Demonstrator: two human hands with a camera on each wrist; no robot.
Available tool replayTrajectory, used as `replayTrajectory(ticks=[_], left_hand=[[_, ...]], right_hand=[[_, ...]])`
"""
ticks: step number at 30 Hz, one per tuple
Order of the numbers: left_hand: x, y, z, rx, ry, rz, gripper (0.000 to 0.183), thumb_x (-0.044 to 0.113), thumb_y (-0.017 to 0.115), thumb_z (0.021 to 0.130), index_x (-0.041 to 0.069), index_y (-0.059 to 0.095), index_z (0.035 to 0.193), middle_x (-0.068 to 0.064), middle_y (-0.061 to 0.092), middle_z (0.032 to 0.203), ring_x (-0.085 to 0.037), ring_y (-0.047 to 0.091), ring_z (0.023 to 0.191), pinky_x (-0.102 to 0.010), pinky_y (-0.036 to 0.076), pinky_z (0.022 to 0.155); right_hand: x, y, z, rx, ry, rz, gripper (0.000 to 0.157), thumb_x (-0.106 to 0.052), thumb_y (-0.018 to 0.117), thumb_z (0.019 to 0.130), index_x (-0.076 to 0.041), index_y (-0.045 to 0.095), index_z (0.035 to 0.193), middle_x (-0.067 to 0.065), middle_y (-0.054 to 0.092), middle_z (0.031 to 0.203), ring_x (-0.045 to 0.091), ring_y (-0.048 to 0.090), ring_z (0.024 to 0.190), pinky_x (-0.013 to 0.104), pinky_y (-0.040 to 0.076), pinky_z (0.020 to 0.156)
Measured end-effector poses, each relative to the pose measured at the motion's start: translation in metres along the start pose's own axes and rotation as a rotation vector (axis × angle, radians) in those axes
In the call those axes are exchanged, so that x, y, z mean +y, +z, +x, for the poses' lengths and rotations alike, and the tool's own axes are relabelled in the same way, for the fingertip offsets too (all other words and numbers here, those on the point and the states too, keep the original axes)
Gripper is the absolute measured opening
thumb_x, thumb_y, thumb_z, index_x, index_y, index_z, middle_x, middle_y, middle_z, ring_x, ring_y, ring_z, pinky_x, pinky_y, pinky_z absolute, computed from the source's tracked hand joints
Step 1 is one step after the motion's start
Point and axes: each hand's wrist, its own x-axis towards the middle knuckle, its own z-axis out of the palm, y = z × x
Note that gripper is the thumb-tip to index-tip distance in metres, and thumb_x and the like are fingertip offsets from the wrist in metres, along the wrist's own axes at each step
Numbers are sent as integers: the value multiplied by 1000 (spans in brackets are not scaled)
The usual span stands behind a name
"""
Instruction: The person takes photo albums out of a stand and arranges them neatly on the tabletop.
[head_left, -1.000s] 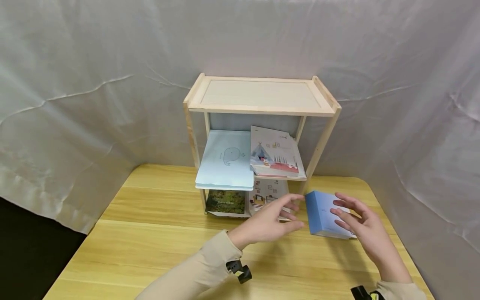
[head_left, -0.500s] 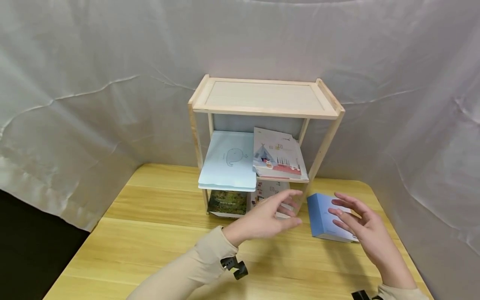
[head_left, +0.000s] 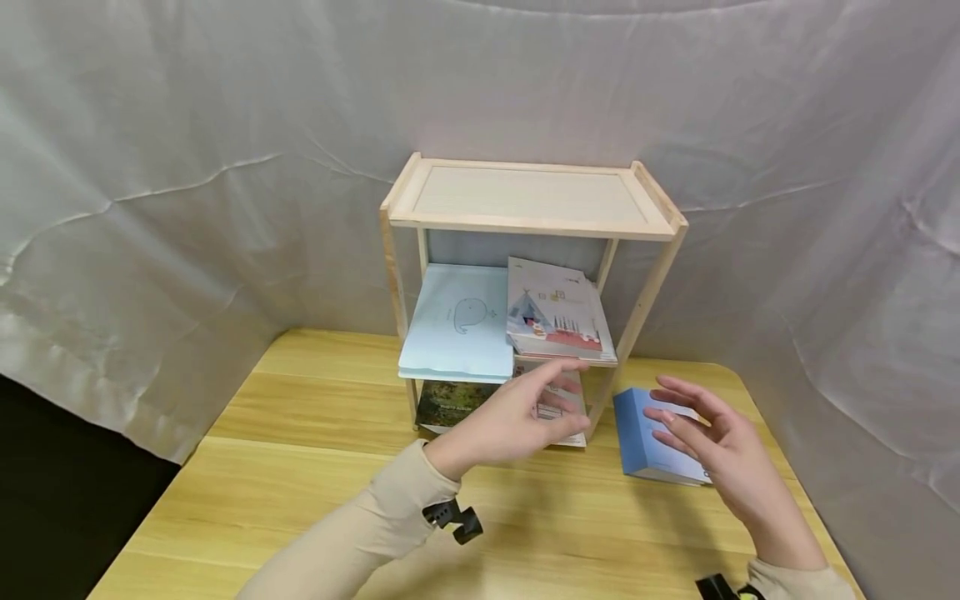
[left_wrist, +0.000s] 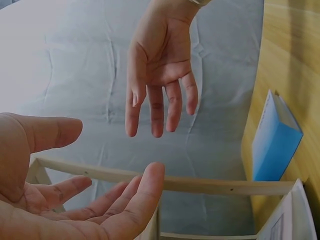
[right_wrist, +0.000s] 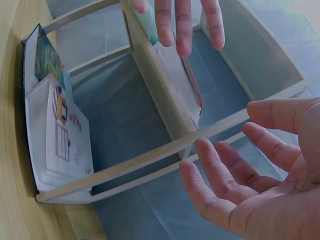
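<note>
Left hand and right hand hung well apart above the table, fingers loosely bent and spread, neither gripping anything. From where I stood, a broad strip of wood separated the table's left edge from the shelf. On its middle tier the whale-printed album jutted past the front edge, beside the tent-printed book. Beneath that overhang the dark album showed only partly, its lettering hard to read; next to it, the pale book was largely masked by the left hand. Right of the shelf, the blue book lay on the table near the right hand, whose fingers screened some of its cover.
</note>
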Motion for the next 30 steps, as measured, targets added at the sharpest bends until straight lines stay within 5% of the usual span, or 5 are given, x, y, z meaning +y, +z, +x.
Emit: replayTrajectory(ticks=[11,30], left_hand=[[7,-18,4,40,34,57,66,29,72,105,27,42,164,-2,62,150,-21,66,131,-37,57,108],[16,-50,2,119,23,37,62,24,71,105,27,44,161,-12,56,154,-27,68,128,-33,67,78]], right_hand=[[-10,7,13,-30,-14,-3,48,1,52,111,-2,46,159,-3,61,141,6,71,124,25,63,97],[-23,28,33,-13,-32,-83,49,-4,58,110,4,46,156,4,60,143,3,72,121,23,63,95]])
